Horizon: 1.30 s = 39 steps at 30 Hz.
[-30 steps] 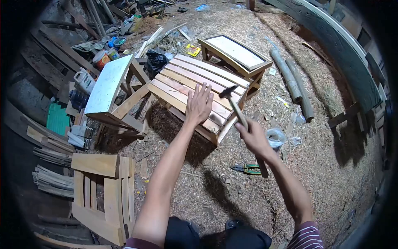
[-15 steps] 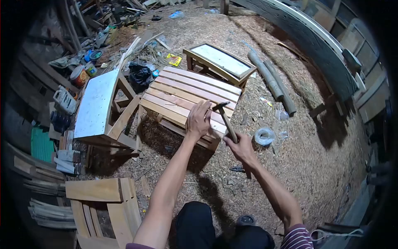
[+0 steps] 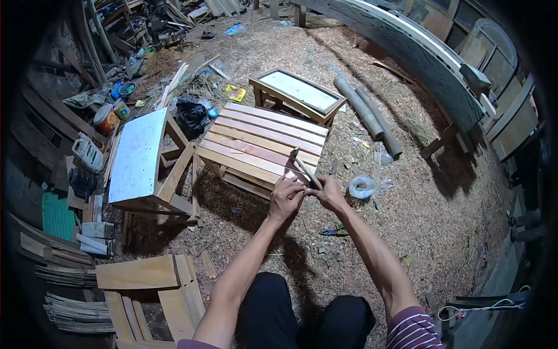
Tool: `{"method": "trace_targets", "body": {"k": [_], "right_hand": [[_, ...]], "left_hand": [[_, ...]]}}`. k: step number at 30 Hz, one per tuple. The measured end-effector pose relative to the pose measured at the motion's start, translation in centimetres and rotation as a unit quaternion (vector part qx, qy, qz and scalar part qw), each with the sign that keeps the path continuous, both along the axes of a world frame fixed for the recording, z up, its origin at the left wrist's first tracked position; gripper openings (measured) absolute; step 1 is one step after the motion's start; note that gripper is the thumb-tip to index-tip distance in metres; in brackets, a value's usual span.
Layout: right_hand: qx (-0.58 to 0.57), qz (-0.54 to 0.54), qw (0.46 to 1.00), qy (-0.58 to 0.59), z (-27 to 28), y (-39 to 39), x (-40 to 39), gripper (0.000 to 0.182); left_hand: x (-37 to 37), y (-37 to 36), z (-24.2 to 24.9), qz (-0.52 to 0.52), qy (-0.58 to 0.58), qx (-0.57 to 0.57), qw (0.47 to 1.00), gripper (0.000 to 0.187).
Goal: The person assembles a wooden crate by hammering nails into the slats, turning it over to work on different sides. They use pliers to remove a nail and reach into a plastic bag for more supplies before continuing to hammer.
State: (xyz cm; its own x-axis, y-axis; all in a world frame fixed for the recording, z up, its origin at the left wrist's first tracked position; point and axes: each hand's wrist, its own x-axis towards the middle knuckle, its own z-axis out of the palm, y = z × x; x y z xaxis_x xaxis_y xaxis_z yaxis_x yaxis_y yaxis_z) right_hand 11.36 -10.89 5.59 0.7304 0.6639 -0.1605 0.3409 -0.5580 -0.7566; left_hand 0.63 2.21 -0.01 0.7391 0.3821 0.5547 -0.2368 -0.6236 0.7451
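Observation:
A slatted wooden table (image 3: 261, 136) stands in front of me, its light boards lying side by side with narrow gaps. My right hand (image 3: 329, 195) grips a hammer (image 3: 307, 171) by its wooden handle, and the dark head points up and away over the near right corner of the slats. Close beside it, my left hand (image 3: 286, 198) is at the table's near edge with fingers drawn together in a pinch. The fingertips of both hands meet or nearly meet there. Whatever lies between them is too small to make out.
A white-topped wooden frame (image 3: 136, 154) stands on the left, and another white-topped frame (image 3: 299, 92) behind the table. Pliers (image 3: 334, 231), a clear coil (image 3: 362, 187) and two long rolls (image 3: 369, 113) lie on the shavings-covered floor. A wooden frame (image 3: 136, 273) sits at lower left.
My left hand has come off the slats toward me, and its fingers have closed in beside my right hand. The hammer has shifted slightly left and down. The view has tilted a little.

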Motion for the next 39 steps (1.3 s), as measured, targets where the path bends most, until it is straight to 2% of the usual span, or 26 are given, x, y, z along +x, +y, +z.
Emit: {"method": "trace_targets", "body": {"k": [4,6,7,11,15,17,22,25,28,29,32,33,36,39], "right_hand": [[0.045,0.012,0.999,0.000,-0.4,0.1,0.5,0.039],[0.047,0.015,0.998,0.033,-0.6,0.0,0.4,0.030],[0.066,0.026,0.997,0.019,-1.3,0.0,0.6,0.027],[0.048,0.027,0.999,0.000,-0.9,-1.1,0.2,0.030],[0.080,0.015,0.995,-0.054,1.4,-6.1,-3.2,0.031],[-0.002,0.034,0.998,-0.047,1.8,-7.8,-4.0,0.029],[0.013,0.024,1.000,0.011,4.2,-8.1,-4.6,0.027],[0.038,0.043,0.997,-0.059,6.2,-7.8,-5.1,0.023],[-0.022,0.092,0.992,-0.083,3.2,-8.2,-4.9,0.022],[-0.012,0.097,0.989,-0.108,2.4,-8.3,-4.8,0.021],[-0.012,0.099,0.992,-0.077,5.7,-8.0,-5.2,0.021],[0.027,0.103,0.986,-0.125,5.8,-7.9,-5.2,0.021],[0.068,0.084,0.981,-0.160,4.6,-7.9,-5.5,0.021],[0.017,0.121,0.985,-0.121,3.5,-8.3,-4.6,0.020]], "left_hand": [[0.2,-0.5,-0.2,0.033,0.012,0.023,0.999,0.011],[-0.2,-0.8,-0.6,0.050,0.025,0.008,0.998,0.011],[-0.1,-0.9,-0.7,0.063,0.021,0.040,0.997,0.012],[0.1,-1.8,-0.5,0.095,0.021,0.007,0.995,0.013],[0.3,-1.9,-1.2,0.110,0.043,-0.027,0.993,0.014],[0.3,-1.8,-1.9,0.105,0.012,-0.056,0.993,0.013],[-0.1,-2.2,-0.7,0.084,0.027,-0.059,0.994,0.011],[-0.3,-2.1,-1.2,0.084,0.028,-0.061,0.994,0.010],[0.2,-2.2,-1.7,0.102,0.018,-0.061,0.993,0.012],[0.1,-2.1,-1.8,0.097,0.019,-0.050,0.994,0.013],[-0.2,-1.8,-1.6,0.087,0.034,-0.052,0.994,0.012],[-0.2,-2.0,-1.3,0.094,0.025,-0.049,0.994,0.010],[0.0,-2.2,-1.6,0.099,0.024,-0.057,0.993,0.010],[0.0,-2.1,-0.8,0.103,0.009,-0.038,0.994,0.011]]}}
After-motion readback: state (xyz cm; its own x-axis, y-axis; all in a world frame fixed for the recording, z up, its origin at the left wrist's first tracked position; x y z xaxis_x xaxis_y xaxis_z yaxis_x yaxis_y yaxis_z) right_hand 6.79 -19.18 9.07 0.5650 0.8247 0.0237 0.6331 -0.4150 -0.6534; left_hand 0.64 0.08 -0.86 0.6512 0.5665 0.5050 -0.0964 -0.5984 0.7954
